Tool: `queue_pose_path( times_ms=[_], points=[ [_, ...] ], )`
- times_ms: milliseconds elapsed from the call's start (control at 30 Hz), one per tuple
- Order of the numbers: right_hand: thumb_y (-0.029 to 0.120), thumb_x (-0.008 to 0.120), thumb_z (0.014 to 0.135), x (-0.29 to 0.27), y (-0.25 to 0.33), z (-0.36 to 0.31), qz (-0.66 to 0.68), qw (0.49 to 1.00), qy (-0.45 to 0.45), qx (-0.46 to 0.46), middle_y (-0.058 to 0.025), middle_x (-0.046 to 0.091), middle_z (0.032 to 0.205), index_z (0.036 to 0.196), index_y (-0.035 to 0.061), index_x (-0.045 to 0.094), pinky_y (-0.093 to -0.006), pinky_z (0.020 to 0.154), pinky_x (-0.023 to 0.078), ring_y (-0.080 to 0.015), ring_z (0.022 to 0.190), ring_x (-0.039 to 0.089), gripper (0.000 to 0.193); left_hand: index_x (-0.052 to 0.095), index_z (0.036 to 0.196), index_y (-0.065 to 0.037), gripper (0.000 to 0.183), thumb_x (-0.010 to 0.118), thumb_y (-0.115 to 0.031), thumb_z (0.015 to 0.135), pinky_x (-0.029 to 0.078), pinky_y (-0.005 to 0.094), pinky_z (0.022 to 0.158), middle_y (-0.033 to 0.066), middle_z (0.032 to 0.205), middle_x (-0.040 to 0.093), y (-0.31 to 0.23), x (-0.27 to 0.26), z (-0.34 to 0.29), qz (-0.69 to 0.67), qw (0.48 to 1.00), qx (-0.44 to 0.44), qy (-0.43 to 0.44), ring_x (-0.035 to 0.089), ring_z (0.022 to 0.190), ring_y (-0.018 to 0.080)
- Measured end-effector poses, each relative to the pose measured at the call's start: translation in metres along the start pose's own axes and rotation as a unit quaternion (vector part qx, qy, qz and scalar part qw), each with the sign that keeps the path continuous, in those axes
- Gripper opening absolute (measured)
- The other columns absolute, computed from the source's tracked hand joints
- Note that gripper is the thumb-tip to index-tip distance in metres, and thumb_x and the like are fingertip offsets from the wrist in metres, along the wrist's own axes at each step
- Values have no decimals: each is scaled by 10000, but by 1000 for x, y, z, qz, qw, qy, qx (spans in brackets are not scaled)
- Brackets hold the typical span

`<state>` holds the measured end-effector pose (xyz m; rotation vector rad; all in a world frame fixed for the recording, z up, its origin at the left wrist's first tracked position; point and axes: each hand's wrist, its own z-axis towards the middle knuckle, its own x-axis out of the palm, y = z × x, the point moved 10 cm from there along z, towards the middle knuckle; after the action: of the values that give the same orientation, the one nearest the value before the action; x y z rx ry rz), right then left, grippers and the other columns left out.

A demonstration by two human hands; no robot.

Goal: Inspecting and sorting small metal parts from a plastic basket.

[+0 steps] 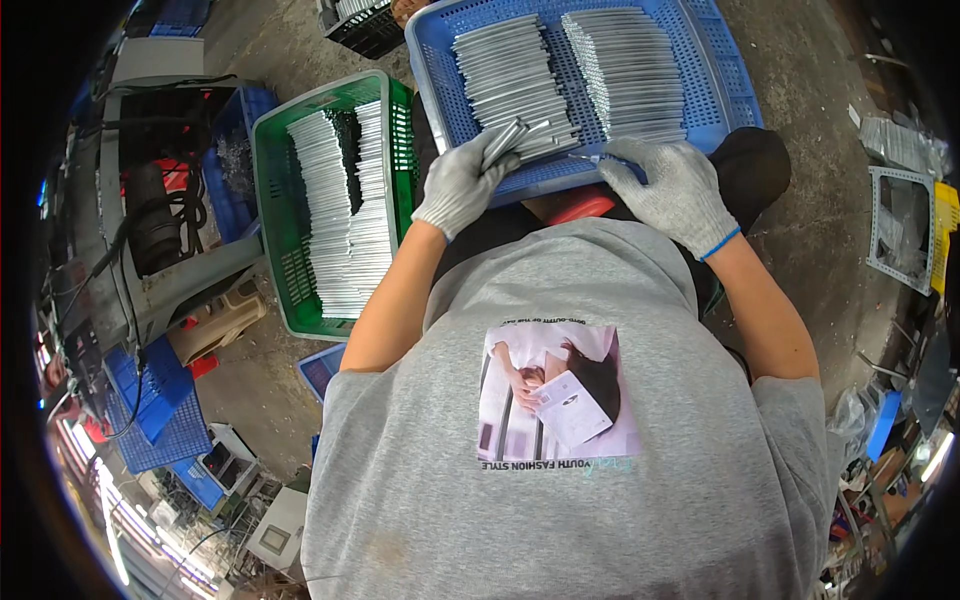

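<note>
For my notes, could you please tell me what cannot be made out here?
In the head view:
Metal rods: count unclear, partly covered by left hand.
Thin piece: too small to identify, one end hidden by right hand.
Black crate: cut off by the top edge.

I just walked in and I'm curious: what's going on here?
A gloved person is handling slim metal pieces at a blue basket. The left hand grips a small bundle; the right hand pinches something thin, too small to identify. Two rows lie in the blue basket, and similar pieces lie in the green basket to the left.
</note>
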<state>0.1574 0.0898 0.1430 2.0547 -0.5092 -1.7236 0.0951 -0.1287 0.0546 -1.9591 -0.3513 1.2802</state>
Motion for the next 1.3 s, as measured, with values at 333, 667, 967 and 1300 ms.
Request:
queue_pose_path(
  times_ms=[333,667,967,1300],
  points=[
    [390,686,961,3,41,4,-6,996,8,-86,-56,706,630,948,157,820,-406,659,572,-211,596,697,269,659,1153,4,205,649,57,955,555,318,824,91,959,734,0,-28,-41,-63,997,35,18,693,907,154],
    [343,739,917,9,51,6,-55,992,62,-92,-100,730,709,978,116,827,-411,705,550,-256,655,704,251,726,1180,-84,362,845,-182,853,550,452,896,120,1020,759,-10,-33,-50,35,997,74,-15,695,979,348],
    [363,665,974,20,49,1,-65,989,102,-86,-51,705,615,887,139,825,-400,645,586,-194,583,693,290,695,1015,-58,223,820,-122,842,500,454,783,126,860,677,-43,-39,-56,50,990,112,-66,645,832,369],
    [343,730,909,28,29,6,-29,991,125,-20,-126,750,760,981,113,834,-449,725,572,-303,745,736,263,754,1035,-116,204,792,-107,834,521,400,815,94,891,769,-47,-33,-60,75,985,125,-88,732,831,295]
  ],
)
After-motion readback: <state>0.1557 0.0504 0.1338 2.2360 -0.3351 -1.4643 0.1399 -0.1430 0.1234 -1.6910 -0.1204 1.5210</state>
